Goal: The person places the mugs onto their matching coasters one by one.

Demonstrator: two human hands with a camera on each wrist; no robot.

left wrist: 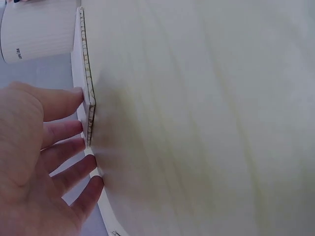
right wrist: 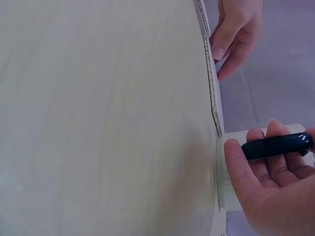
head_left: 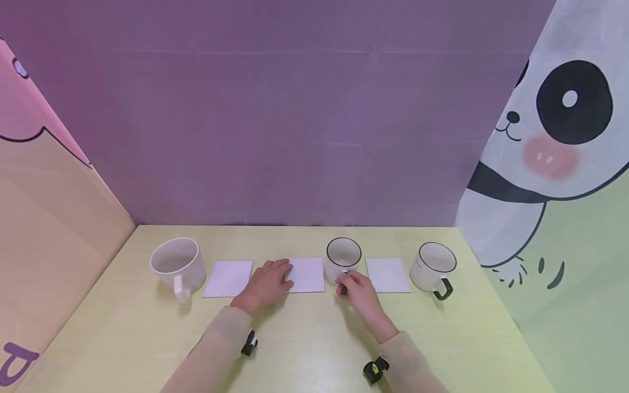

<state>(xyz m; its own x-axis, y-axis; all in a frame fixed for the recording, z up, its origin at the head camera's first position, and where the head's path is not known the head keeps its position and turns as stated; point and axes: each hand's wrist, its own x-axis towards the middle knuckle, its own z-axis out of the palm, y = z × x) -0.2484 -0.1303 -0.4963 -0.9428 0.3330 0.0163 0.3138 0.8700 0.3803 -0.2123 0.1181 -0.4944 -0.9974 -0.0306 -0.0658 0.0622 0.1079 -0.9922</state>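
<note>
Three white mugs and three white square coasters stand in a row on the pale yellow table (head_left: 304,338). My right hand (head_left: 345,284) grips the black handle (right wrist: 278,146) of the middle mug (head_left: 343,254), which stands on the table between the middle coaster (head_left: 308,274) and the right coaster (head_left: 388,274). In the right wrist view the thumb and fingers of my right hand (right wrist: 246,164) curl round that handle, beside the mug's wall (right wrist: 227,177). My left hand (head_left: 284,275) lies flat, fingers straight, on the left edge of the middle coaster (left wrist: 89,98).
A larger cream mug (head_left: 177,262) stands at the far left beside the left coaster (head_left: 228,277). A black-rimmed mug (head_left: 434,265) stands at the far right. Purple wall behind, patterned panels at both sides. Bare tabletop lies in front of the row.
</note>
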